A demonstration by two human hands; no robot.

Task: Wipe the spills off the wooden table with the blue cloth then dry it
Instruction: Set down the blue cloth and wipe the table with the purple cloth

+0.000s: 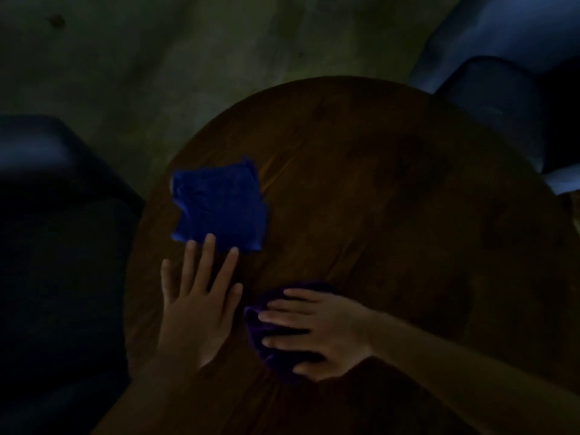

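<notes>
Nearest the camera, the right hand (317, 334) lies palm down on a dark purple cloth (266, 350) close to the near edge of the round wooden counter (392, 199); its grip is open, fingers spread flat and pointing toward the left edge, pressing the bunched cloth against the wood rather than closing around it. Just beside it, the left hand (197, 306) also rests flat on the counter with an open grip, fingers splayed and pointing toward the far edge. Three of its fingertips (209, 241) reach the near border of the blue cloth (219, 205), touching or overlapping its hem, though nothing is pinched. That blue cloth lies folded into a rough square, rumpled on top, by the left edge of the counter, farther from the camera than both hands and apart from the purple cloth. The scene is very dim, so no wet patches can be made out on the wood. Past the counter's left edge stands a dark padded chair (47, 158); another bluish chair (502, 89) sits at the far right edge. Grey floor (188, 58) lies beyond the far edge.
</notes>
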